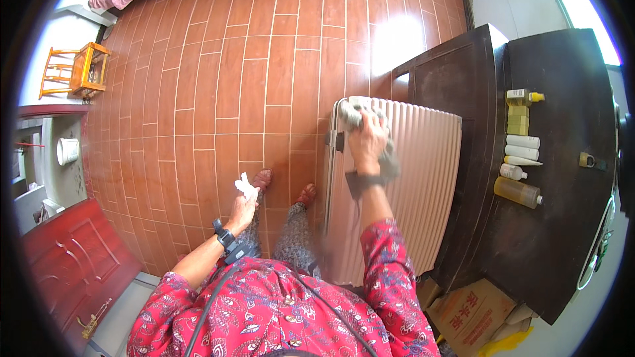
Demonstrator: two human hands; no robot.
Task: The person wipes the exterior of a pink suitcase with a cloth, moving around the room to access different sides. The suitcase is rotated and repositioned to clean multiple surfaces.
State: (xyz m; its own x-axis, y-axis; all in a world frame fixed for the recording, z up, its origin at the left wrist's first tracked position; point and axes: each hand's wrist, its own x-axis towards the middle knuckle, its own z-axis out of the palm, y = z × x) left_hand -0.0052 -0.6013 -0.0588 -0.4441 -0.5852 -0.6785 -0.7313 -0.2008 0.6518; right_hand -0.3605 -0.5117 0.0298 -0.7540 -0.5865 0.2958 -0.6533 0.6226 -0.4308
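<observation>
A pink ribbed hard-shell suitcase stands to my right, close against a dark wooden cabinet. My right hand presses a grey cloth onto the suitcase near its far left corner. Part of the cloth hangs past my wrist and looks blurred. On the suitcase's left side a dark handle shows. Away from the suitcase, my left hand is closed around a crumpled white tissue or cloth, held over the floor in front of my body.
The dark cabinet carries several bottles, including an amber one, and a padlock. A cardboard box sits at its near end. Leftward are a red door, a white bucket and a wooden chair. Reddish tiles cover the floor.
</observation>
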